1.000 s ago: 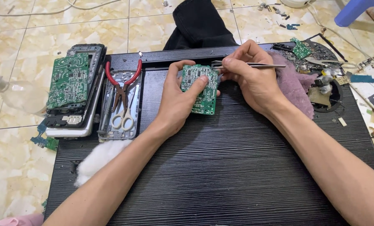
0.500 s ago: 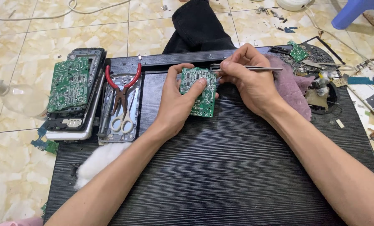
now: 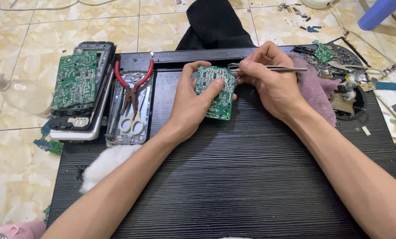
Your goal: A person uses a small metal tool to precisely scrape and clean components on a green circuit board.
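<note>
Gripping green circuit board (image 3: 215,92) upright lengthwise, left hand (image 3: 192,104) fingers closed, right hand (image 3: 269,82) pinching tweezers (image 3: 269,68) pointing left.

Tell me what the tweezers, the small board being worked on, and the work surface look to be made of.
Tweezers in the right hand: bare metal, silvery with a bright sheen. Circuit board in the left hand: rigid green laminate, probably fibreglass, studded with small components. Work surface: black, matte, finely ridged, likely plastic or laminated wood.

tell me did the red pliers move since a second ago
No. The red-handled pliers lie on the same grey tray, beside the white scissors, as before; only the camera view shifted slightly.
</note>
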